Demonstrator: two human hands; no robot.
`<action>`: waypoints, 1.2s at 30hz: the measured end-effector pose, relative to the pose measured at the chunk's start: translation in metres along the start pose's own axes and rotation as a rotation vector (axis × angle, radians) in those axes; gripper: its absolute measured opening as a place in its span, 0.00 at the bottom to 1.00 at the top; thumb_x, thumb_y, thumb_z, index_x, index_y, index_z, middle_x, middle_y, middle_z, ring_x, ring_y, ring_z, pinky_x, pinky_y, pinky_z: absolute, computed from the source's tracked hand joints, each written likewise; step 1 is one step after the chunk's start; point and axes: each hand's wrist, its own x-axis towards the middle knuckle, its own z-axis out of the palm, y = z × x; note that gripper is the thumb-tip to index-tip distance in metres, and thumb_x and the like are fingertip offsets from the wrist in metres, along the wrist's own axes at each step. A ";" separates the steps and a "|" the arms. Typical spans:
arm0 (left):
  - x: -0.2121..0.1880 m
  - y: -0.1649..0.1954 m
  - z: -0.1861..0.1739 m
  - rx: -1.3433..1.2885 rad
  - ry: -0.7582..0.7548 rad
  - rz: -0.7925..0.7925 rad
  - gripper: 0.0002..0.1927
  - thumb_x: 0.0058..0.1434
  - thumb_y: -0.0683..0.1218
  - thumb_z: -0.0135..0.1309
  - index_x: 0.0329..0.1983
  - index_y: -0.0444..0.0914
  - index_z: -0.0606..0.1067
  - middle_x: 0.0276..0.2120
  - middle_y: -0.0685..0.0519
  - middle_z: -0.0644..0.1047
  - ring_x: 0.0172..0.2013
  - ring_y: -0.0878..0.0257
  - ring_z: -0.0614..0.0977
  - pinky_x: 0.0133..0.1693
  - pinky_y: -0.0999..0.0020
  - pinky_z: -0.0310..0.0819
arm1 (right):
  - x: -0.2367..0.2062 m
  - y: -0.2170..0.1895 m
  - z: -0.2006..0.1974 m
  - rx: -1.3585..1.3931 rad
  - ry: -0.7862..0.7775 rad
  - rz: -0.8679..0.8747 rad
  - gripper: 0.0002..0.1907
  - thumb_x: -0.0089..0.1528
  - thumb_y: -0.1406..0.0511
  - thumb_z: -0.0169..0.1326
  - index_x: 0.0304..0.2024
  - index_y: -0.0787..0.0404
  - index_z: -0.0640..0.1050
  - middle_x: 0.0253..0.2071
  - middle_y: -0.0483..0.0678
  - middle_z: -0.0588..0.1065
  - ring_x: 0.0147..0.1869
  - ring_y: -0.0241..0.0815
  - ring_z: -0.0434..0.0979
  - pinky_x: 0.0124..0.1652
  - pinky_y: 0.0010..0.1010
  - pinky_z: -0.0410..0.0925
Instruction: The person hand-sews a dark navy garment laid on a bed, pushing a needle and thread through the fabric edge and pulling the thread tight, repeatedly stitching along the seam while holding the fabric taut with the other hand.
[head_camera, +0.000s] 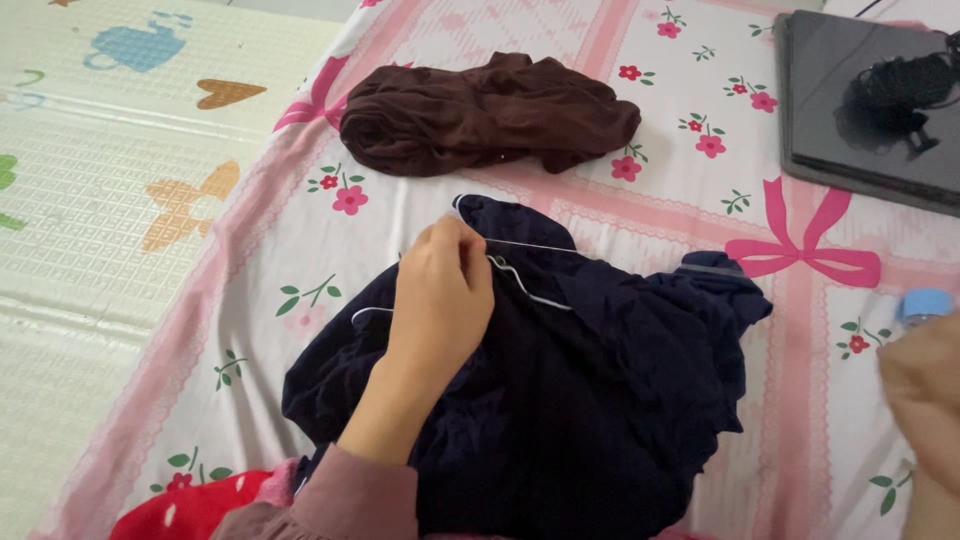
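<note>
On a pink floral bedsheet (700, 200), I am watching the left hand (440, 295) pressing down on a crumpled navy garment (590, 400) with thin white piping, its fingers curled shut around a fold of cloth near the collar edge. The garment is lying in the near middle of the sheet, bunched and partly turned over. The right hand (925, 400) is hovering at the near right edge, blurred and apart from the fabric; I cannot tell whether it is open or closed. Just beyond it, a small blue bottle cap (925, 305) is peeking into view. At the far side, a rolled dark brown garment (480, 115) is resting well clear of the navy one, and a dark flat laptop (870, 100) with a coiled black cord on top is sitting at the far right. A patterned play mat (120, 180) is covering the floor to the left. In my judgement, handling the navy cloth well is calling for a firm pinch at the piped edge, with the free hand smoothing the bunched folds flat.
</note>
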 end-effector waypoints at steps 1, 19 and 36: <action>0.001 0.002 -0.001 0.005 0.014 -0.030 0.03 0.64 0.36 0.54 0.36 0.31 0.71 0.32 0.42 0.77 0.33 0.45 0.79 0.35 0.56 0.71 | 0.002 0.007 0.005 -0.341 0.086 -0.089 0.10 0.66 0.71 0.48 0.31 0.57 0.64 0.20 0.37 0.53 0.20 0.30 0.49 0.25 0.27 0.47; -0.013 0.080 -0.007 -0.182 -0.190 0.255 0.02 0.64 0.42 0.59 0.36 0.40 0.76 0.34 0.56 0.78 0.41 0.59 0.77 0.47 0.62 0.63 | 0.030 0.224 0.108 -2.175 0.328 -0.220 0.08 0.58 0.71 0.65 0.40 0.62 0.86 0.17 0.32 0.58 0.22 0.23 0.51 0.22 0.21 0.47; -0.011 0.065 -0.004 -0.112 -0.324 0.178 0.01 0.53 0.43 0.65 0.28 0.42 0.83 0.29 0.58 0.82 0.37 0.57 0.79 0.42 0.58 0.64 | 0.032 0.216 0.078 -2.113 0.141 -0.752 0.03 0.72 0.74 0.59 0.42 0.66 0.77 0.25 0.34 0.62 0.28 0.21 0.54 0.28 0.18 0.50</action>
